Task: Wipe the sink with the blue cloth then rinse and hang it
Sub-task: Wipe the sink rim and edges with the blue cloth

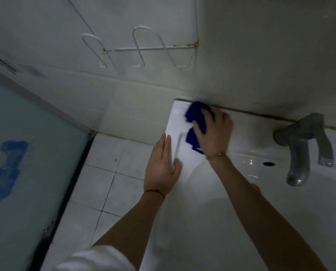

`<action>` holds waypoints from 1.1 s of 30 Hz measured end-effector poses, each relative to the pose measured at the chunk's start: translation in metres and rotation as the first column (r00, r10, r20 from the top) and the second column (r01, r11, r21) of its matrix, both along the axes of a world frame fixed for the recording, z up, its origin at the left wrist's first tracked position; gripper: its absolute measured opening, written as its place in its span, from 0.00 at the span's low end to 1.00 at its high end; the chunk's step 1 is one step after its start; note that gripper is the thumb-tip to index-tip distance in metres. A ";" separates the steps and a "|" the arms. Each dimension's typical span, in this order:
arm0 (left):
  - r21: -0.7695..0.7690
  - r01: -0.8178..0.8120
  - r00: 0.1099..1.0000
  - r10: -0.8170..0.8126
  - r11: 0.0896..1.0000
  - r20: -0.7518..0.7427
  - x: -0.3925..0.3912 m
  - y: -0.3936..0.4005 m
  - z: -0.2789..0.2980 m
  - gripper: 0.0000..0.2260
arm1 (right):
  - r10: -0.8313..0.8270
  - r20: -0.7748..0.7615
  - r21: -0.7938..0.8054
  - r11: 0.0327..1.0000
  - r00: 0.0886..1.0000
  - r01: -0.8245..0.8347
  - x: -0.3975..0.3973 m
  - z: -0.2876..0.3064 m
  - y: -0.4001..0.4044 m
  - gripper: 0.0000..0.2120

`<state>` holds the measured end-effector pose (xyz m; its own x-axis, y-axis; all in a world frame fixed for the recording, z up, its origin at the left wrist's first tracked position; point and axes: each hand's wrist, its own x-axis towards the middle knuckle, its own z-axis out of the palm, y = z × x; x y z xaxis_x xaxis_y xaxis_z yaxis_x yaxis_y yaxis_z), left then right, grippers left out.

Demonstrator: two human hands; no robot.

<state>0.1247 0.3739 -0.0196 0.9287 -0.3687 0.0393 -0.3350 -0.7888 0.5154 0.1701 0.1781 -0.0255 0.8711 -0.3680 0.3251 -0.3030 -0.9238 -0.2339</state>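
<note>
- wiping is underway: right hand [212, 132] is pressing the blue cloth [195, 127] onto the sink's [231, 192] flat rim at its far left corner, right against the wall joint.
- right fingers [206, 116] are lying spread over the bunched cloth; blue is showing past the fingertips and under the palm. motion blur there, so can't tell whether they're curling into the fabric or just pushing flat.
- left hand [163, 163] is resting on the sink's left edge, fingers straight and together, thumb over the top of the rim, bracing, not gripping anything.
- judgement on progress: early to middle of step one. only the corner of the rim is being worked now; can't tell from this view which other areas are already wiped.
- basin bowl is sitting right of the hands, overflow hole [268, 163] visible, no cloth in there.
- tap [304, 145] is well right of the cloth, no water visibly running, so rinse is looking not started.
- wire rack [143, 49] on the wall above the sink is carrying nothing; likely hang spot, though that's a guess. hanging is not done.
- left to do: rest of the wipe, rinse under the tap, hang.
- also in view: tiled floor [108, 184] and frosted glass panel [26, 153] with a blue decal on the left.
</note>
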 end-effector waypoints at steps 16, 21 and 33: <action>0.017 0.018 1.000 -0.018 1.000 -0.002 0.000 0.000 0.003 0.32 | -0.057 0.027 0.011 0.998 0.998 0.057 -0.027 0.000 -0.033 0.21; 0.025 0.011 1.000 -0.011 1.000 0.004 -0.001 0.001 0.006 0.31 | 0.249 -0.012 -0.022 0.968 0.969 -0.249 -0.021 0.005 -0.037 0.22; 0.053 0.018 1.000 -0.019 0.998 0.006 0.000 -0.001 0.003 0.31 | 0.009 0.007 0.005 1.000 1.000 -0.009 -0.026 0.001 -0.042 0.22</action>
